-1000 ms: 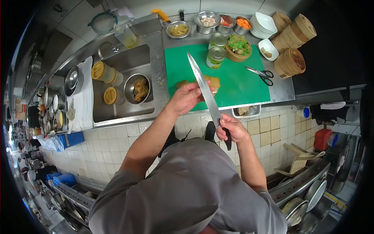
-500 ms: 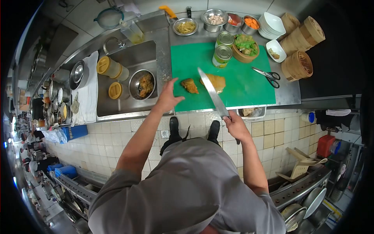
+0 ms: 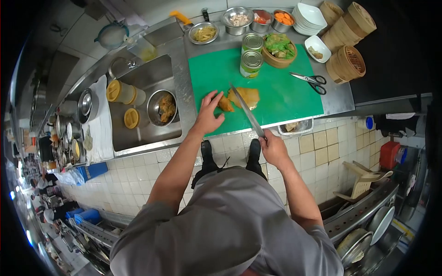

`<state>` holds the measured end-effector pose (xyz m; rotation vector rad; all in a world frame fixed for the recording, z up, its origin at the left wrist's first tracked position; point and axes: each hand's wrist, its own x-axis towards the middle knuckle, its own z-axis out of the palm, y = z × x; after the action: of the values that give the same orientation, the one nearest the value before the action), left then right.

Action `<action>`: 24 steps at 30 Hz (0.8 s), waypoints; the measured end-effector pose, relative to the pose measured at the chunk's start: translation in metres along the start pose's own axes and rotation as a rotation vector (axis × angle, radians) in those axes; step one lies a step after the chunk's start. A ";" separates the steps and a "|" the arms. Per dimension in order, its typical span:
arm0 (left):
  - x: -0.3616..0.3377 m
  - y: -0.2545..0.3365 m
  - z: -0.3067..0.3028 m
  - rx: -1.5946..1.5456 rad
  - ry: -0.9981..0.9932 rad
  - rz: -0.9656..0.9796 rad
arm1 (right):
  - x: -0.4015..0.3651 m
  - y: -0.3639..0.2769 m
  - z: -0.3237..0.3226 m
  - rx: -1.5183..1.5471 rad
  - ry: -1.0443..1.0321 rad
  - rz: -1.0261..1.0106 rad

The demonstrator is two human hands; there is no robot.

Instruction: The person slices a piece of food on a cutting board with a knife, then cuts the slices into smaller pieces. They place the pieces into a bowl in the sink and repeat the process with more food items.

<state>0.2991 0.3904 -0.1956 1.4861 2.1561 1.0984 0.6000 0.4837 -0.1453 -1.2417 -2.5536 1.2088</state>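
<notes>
A large kitchen knife [image 3: 249, 113] is in my right hand [image 3: 275, 149], fingers wrapped round its handle. Its blade slants up and left over the green cutting board [image 3: 285, 101], between two pieces of food. Under the blade's right side lies a flat yellowish-brown slab [image 3: 247, 97], perhaps cooked meat. To the left is a smaller, darker brown chunk [image 3: 225, 105]. My left hand [image 3: 209, 116] reaches over the board's left edge with fingers stretched and thumb apart, fingertips right at the chunk's left side.
Two cans [image 3: 251, 64] and a bamboo steamer of greens [image 3: 280, 50] stand on the board, with scissors [image 3: 314, 83] to the right. Behind are bowls of cut ingredients [image 3: 237, 20] and stacked white dishes [image 3: 309, 19]. The sink [image 3: 138, 143] at left holds a metal bowl [image 3: 161, 109].
My left hand has moved right and forward to the brown chunk. The knife has shifted left, its blade now between chunk and slab. The whole view has shifted slightly.
</notes>
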 end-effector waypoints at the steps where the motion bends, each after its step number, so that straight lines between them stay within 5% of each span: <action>1: -0.001 -0.005 -0.002 -0.013 0.006 0.071 | -0.004 -0.001 0.001 -0.037 0.018 -0.036; 9: 0.002 -0.020 0.011 -0.143 0.042 0.040 | 0.012 -0.033 0.014 -0.295 -0.125 0.037; 24: 0.016 -0.022 0.029 -0.064 0.192 0.105 | 0.018 -0.047 0.009 -0.297 -0.163 0.005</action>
<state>0.2962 0.4132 -0.2283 1.5364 2.1638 1.3841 0.5546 0.4736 -0.1251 -1.2464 -2.9368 0.9961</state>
